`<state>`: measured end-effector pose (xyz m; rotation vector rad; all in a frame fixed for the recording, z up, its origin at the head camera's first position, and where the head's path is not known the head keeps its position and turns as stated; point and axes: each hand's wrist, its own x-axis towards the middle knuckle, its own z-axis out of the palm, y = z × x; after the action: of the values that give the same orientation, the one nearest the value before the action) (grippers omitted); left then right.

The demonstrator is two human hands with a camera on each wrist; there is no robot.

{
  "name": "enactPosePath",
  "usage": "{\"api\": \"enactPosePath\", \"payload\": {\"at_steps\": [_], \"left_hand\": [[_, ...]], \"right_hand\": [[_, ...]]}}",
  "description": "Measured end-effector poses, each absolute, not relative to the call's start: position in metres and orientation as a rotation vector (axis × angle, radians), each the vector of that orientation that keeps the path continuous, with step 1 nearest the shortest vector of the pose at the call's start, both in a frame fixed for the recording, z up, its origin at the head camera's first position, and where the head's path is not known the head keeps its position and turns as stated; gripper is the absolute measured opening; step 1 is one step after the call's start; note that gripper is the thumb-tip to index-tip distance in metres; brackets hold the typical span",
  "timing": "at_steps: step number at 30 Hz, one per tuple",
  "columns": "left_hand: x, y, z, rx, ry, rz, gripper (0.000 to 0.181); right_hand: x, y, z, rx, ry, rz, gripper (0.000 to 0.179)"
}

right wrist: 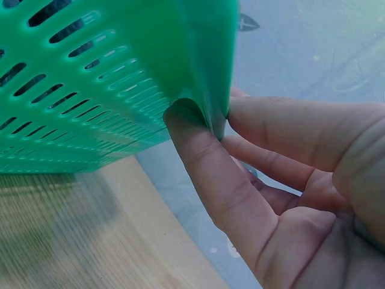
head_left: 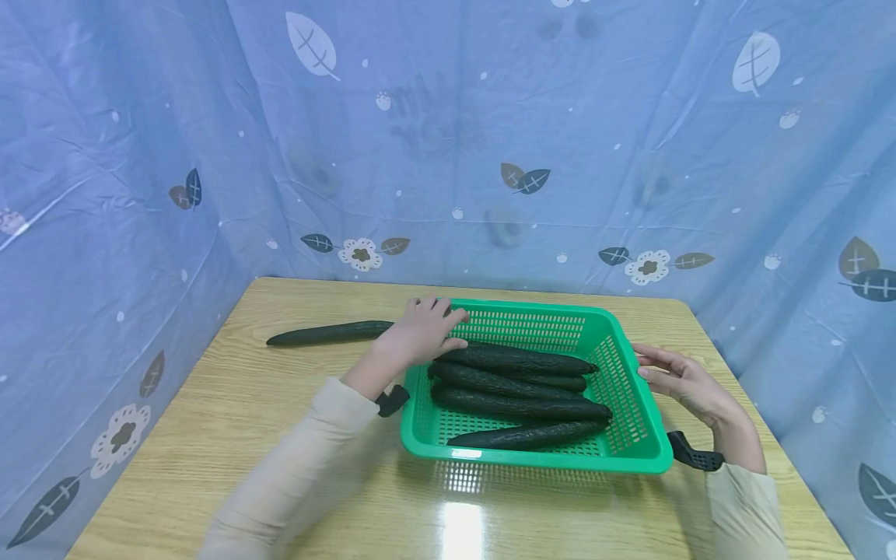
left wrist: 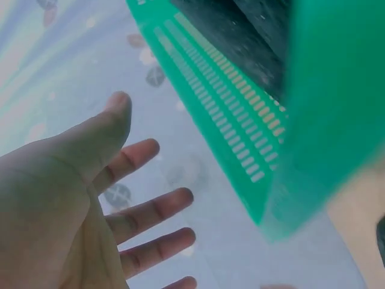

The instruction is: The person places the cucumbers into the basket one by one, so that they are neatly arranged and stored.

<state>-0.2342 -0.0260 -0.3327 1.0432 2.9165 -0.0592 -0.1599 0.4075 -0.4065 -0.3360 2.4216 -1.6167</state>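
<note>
A green plastic basket (head_left: 539, 461) with slotted walls holds several long dark cucumbers (head_left: 521, 403), lying roughly side by side. Another long cucumber (head_left: 329, 334) lies on the table to the basket's left, its right end hidden behind the left arm. By the basket's back left corner is the left hand (head_left: 422, 333). In the left wrist view, that hand's fingers (left wrist: 159, 209) are spread and apart from the basket wall, with nothing held. At the basket's right side the right hand (head_left: 682, 381) pinches the rim between thumb and fingers, as the right wrist view shows.
The light wood table (head_left: 336, 498) has its far edge against a blue patterned curtain (head_left: 455, 155), which also hangs along both sides. Dark wrist-worn pieces (head_left: 694, 453) sit below the hands.
</note>
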Motion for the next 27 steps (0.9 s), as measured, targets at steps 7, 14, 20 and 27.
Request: {"api": "enactPosePath", "payload": {"at_steps": [7, 14, 20, 27], "left_hand": [[-0.239, -0.056, -0.340, 1.017, 2.987, 0.064, 0.040], [-0.252, -0.084, -0.363, 0.942, 3.068, 0.168, 0.043], [-0.262, -0.110, -0.383, 0.830, 3.106, 0.209, 0.045], [-0.273, -0.143, -0.409, 0.706, 3.064, 0.278, 0.052]], "right_hand": [[-0.161, 0.407, -0.407, -0.328, 2.420, -1.618, 0.057], [-0.160, 0.408, -0.407, -0.306, 2.425, -1.618, 0.056], [-0.160, 0.408, -0.407, -0.318, 2.422, -1.621, 0.056], [-0.161, 0.408, -0.408, -0.344, 2.401, -1.643, 0.055]]}}
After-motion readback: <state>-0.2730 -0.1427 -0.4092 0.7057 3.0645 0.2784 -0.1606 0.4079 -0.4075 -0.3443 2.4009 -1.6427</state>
